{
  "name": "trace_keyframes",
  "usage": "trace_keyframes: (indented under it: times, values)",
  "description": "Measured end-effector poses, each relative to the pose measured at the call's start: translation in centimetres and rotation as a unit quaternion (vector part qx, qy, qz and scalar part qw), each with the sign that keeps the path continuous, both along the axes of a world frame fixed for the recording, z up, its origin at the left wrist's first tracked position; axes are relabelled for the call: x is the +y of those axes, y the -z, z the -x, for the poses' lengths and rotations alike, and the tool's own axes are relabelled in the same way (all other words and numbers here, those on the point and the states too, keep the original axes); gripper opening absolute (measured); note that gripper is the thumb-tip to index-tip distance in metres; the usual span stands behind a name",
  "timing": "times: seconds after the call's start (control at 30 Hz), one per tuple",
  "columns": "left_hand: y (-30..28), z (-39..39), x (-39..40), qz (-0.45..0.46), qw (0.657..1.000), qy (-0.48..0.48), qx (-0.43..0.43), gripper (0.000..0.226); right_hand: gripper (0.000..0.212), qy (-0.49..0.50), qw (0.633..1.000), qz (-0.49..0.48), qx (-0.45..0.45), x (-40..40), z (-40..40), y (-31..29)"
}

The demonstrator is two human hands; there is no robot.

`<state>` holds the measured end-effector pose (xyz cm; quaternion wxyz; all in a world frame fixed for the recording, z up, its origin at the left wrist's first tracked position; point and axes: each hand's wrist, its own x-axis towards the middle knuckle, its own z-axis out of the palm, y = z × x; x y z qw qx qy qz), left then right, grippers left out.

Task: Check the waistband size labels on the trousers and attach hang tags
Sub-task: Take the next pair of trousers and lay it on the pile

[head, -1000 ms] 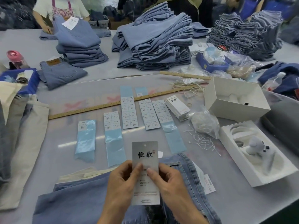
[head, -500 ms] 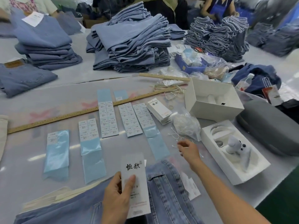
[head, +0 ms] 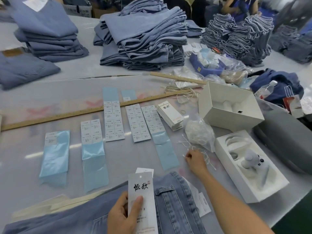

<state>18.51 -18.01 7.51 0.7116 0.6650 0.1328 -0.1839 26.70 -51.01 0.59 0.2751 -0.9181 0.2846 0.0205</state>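
A pair of light blue jeans (head: pixel 170 206) lies at the near table edge, waistband toward me. My left hand (head: pixel 121 217) holds a white hang tag (head: pixel 141 193) with black characters upright over the jeans, thumb on its face. My right hand (head: pixel 195 159) reaches to the right and pinches a thin white tag string (head: pixel 189 146) from the loose strings on the table. Several sheets of size stickers (head: pixel 113 120) on blue backing lie in a row ahead. A stack of hang tags (head: pixel 170 114) sits beside them.
A plastic bag of strings (head: pixel 199 132) lies by two open white boxes (head: pixel 229 107), one holding a small white device (head: pixel 249 161). A long wooden ruler (head: pixel 67 114) crosses the table. Stacks of folded jeans (head: pixel 143 34) fill the far side. A grey case (head: pixel 283 141) sits right.
My right hand let go of the hang tag and moved right to the loose strings, where it now pinches one. My left hand keeps the tag over the jeans.
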Motion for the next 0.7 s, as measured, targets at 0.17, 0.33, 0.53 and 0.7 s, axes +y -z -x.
trace_keyframes:
  times: [0.17,0.33,0.53,0.7]
  values:
    - [0.5,-0.1,0.4,0.036,0.999,0.000,0.014,0.014,0.008,-0.068,0.996,0.021,-0.062,0.1,4.6,0.0]
    - [0.6,-0.1,0.4,0.030,0.999,-0.003,0.022,0.033,0.014,-0.103,0.989,0.105,-0.003,-2.8,12.6,1.1]
    - [0.8,-0.1,0.3,0.010,1.000,-0.016,0.009,0.024,0.018,0.026,0.997,0.069,-0.022,-4.4,13.9,0.8]
    - [1.0,-0.2,0.3,-0.010,1.000,-0.008,-0.014,0.015,0.021,0.109,0.993,0.003,-0.046,-3.0,8.2,1.1]
